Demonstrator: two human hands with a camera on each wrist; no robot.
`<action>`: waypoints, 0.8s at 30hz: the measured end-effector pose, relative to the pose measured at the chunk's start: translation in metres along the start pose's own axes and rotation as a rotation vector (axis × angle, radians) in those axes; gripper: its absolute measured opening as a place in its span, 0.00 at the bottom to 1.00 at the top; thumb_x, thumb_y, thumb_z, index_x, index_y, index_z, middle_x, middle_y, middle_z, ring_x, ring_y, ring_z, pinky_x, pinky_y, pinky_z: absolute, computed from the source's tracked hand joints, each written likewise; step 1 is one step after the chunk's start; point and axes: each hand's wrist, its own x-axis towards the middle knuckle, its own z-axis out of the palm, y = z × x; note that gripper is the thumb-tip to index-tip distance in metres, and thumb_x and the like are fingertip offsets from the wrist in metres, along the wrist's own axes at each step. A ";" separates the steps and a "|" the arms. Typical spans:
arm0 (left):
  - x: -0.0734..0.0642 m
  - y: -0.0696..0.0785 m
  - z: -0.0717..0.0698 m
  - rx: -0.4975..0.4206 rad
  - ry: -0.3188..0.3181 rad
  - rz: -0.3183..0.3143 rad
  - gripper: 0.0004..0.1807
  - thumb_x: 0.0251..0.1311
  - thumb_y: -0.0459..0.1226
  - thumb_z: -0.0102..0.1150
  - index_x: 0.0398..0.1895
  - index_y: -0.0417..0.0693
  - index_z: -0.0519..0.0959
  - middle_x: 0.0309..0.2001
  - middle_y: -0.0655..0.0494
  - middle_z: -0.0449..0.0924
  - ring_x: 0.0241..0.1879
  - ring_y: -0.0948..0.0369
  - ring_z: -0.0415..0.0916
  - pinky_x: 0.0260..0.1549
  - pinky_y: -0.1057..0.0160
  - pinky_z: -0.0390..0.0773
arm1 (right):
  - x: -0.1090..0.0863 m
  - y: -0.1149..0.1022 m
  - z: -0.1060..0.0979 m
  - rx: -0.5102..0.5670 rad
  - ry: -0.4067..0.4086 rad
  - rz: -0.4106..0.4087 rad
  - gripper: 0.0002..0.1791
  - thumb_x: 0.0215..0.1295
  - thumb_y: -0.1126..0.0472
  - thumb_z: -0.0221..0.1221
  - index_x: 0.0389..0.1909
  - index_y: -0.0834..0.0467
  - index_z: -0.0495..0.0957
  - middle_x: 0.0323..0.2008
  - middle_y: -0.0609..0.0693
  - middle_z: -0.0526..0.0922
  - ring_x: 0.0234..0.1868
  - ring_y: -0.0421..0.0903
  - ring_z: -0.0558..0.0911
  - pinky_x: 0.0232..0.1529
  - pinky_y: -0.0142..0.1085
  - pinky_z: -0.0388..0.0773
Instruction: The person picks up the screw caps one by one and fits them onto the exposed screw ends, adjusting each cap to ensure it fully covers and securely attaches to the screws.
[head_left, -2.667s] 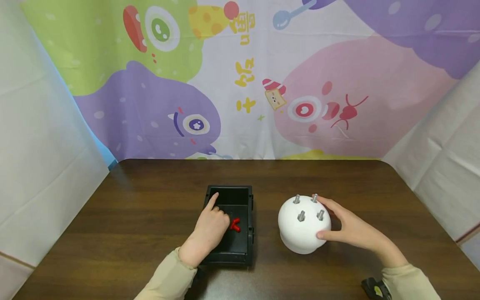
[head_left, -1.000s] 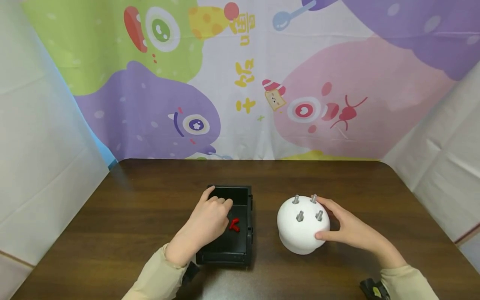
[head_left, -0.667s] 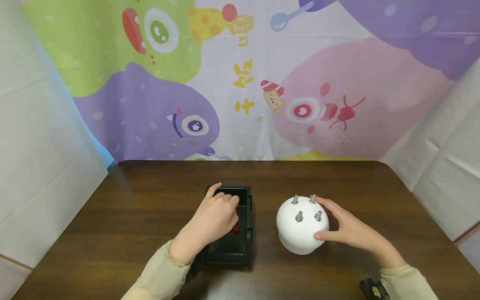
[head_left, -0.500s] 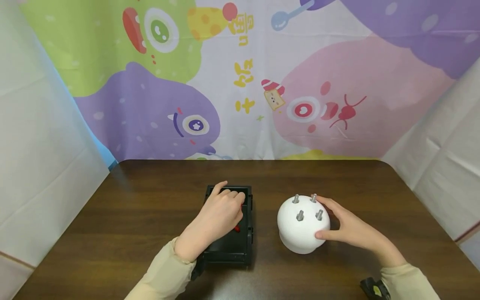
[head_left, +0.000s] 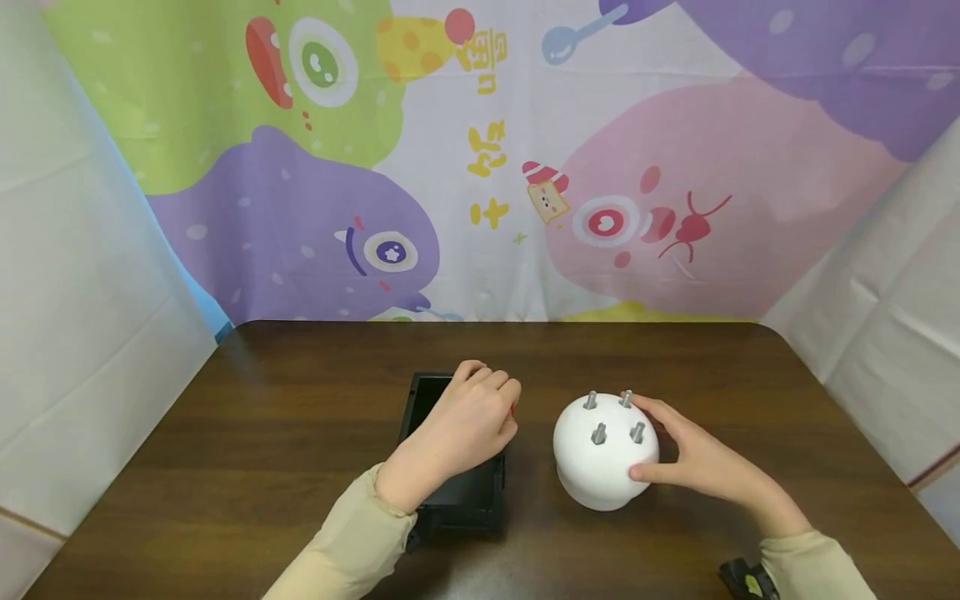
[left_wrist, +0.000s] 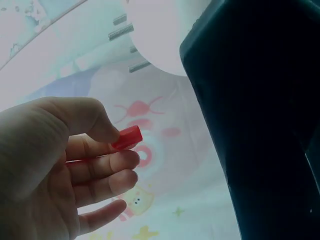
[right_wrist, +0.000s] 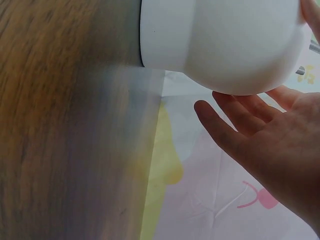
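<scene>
In the left wrist view my left hand (left_wrist: 45, 155) pinches a small red tube-like cap (left_wrist: 129, 137) between thumb and index finger, the other fingers loosely bent. From the head view this hand (head_left: 465, 417) is over the right side of a black bin (head_left: 461, 500), hiding part of its inside. To the right stands a white rounded body (head_left: 603, 467) with several threaded metal bolts (head_left: 598, 433) sticking up from its domed top. My right hand (head_left: 705, 458) holds that body from its right side, thumb in front and fingers behind. The right wrist view shows fingertips (right_wrist: 222, 102) at its curved side.
The brown wooden table (head_left: 300, 433) runs back to a printed cartoon curtain (head_left: 517, 275). White cloth (head_left: 97, 292) hangs at the sides. A dark strapped device (head_left: 750, 579) is at my right wrist.
My left hand has picked a red cap out of the bin and moved right, toward the white body. The right hand keeps its hold in the same place.
</scene>
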 end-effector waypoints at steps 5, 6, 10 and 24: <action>0.004 0.002 0.003 0.008 0.031 0.021 0.10 0.50 0.34 0.54 0.17 0.53 0.67 0.19 0.62 0.66 0.26 0.64 0.68 0.47 0.60 0.66 | 0.000 0.001 0.000 0.010 -0.002 -0.006 0.47 0.48 0.51 0.67 0.67 0.54 0.54 0.64 0.58 0.60 0.62 0.61 0.62 0.54 0.60 0.62; 0.005 0.002 0.003 0.011 0.037 0.025 0.10 0.50 0.35 0.54 0.16 0.53 0.66 0.19 0.62 0.66 0.25 0.64 0.68 0.47 0.60 0.66 | 0.000 0.000 0.000 0.009 -0.002 -0.007 0.47 0.48 0.51 0.67 0.67 0.54 0.54 0.64 0.58 0.60 0.62 0.61 0.62 0.54 0.60 0.61; 0.009 0.005 0.003 0.025 0.067 0.047 0.10 0.50 0.35 0.53 0.15 0.54 0.66 0.17 0.63 0.65 0.23 0.64 0.67 0.46 0.60 0.66 | 0.000 0.000 0.000 0.012 0.001 -0.010 0.47 0.47 0.51 0.67 0.67 0.54 0.55 0.64 0.59 0.61 0.62 0.61 0.62 0.54 0.60 0.61; 0.025 0.015 0.003 0.009 0.082 0.077 0.10 0.51 0.38 0.52 0.15 0.54 0.67 0.17 0.63 0.65 0.23 0.65 0.67 0.46 0.61 0.66 | 0.000 -0.002 0.000 0.011 0.007 -0.012 0.47 0.47 0.51 0.68 0.66 0.56 0.55 0.63 0.60 0.61 0.62 0.62 0.61 0.54 0.61 0.60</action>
